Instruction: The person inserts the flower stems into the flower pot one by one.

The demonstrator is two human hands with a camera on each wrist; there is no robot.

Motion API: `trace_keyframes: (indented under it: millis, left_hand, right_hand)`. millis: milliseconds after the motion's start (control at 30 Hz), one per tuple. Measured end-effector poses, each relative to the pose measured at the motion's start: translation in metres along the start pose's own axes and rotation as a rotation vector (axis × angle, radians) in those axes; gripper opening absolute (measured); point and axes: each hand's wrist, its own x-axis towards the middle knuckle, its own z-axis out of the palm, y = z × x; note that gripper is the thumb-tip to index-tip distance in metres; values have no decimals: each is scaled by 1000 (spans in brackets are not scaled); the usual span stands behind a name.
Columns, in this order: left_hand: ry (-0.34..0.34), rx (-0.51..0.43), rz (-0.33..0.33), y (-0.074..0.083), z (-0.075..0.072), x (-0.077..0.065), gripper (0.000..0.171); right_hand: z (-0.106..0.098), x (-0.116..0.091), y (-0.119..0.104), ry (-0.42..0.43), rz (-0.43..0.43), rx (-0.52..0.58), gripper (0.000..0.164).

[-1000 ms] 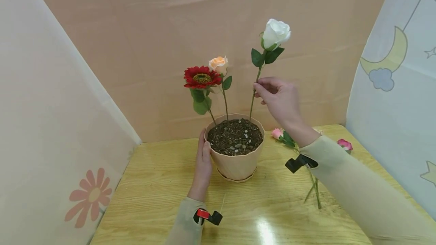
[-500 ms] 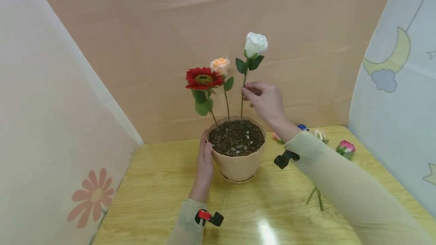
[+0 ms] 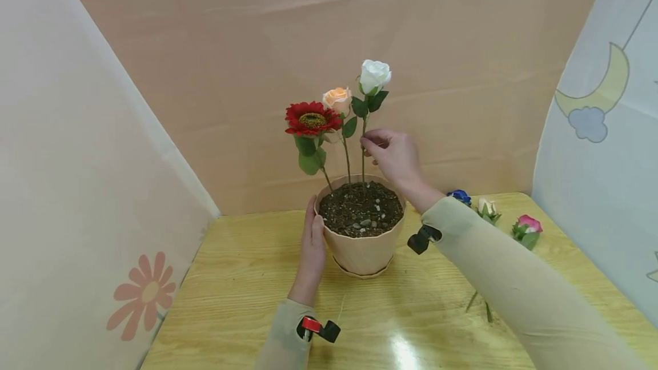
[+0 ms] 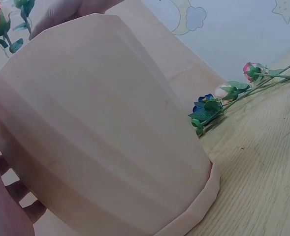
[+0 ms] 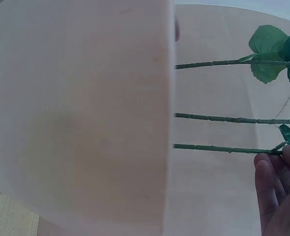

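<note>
A beige flowerpot (image 3: 364,250) filled with dark soil stands on its saucer in the head view. My left hand (image 3: 311,244) holds its left side, the fingers reaching round behind it in the left wrist view. My right hand (image 3: 396,156) pinches the stem of a white rose (image 3: 374,76) between thumb and fingers. That stem stands nearly upright, its lower end in the soil near the back rim. Left of it a peach rose (image 3: 337,100) and a red daisy-like flower (image 3: 312,119) stand in the same soil. The right wrist view has the pinched stem (image 5: 218,148) below two others.
On the wooden table (image 3: 231,301), right of the pot, lie a blue flower (image 3: 460,197), a cream rose (image 3: 486,208) and a pink rose (image 3: 529,225). The right sleeve hides part of their stems. Fabric walls (image 3: 247,44) enclose the back and sides.
My right hand has moved left and down with the white rose, bringing it closer to the peach rose and its stem lower into the pot. My left hand has stayed on the pot.
</note>
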Motion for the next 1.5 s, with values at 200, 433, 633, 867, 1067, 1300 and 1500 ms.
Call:
trace_keyframes:
  millis: [200,433,633,867,1067,1300,1500]
  left_hand:
    - [7,3,2,-1,0,0,57]
    - [3,6,9,0,-1,1,57]
    - [5,17,-1,0,-1,-2,57]
    - [2,21,7,0,1,-1,57]
    - [-6,21,-15,0,3,-3,57]
    - [-15,20,-8,0,6,0,57]
    - [-15,16,14,-2,5,1,57]
  right_hand:
    - [4,-2,7,-45,26,-36,26]
    - [6,-4,11,-69,21,-83,27]
    - [9,-8,17,-104,24,-141,27]
    - [13,-12,18,-97,-4,-181,28]
    - [13,-14,20,-83,-27,-229,29]
    - [11,-14,19,-64,-2,-211,28]
    - [13,-16,20,-66,36,-178,29]
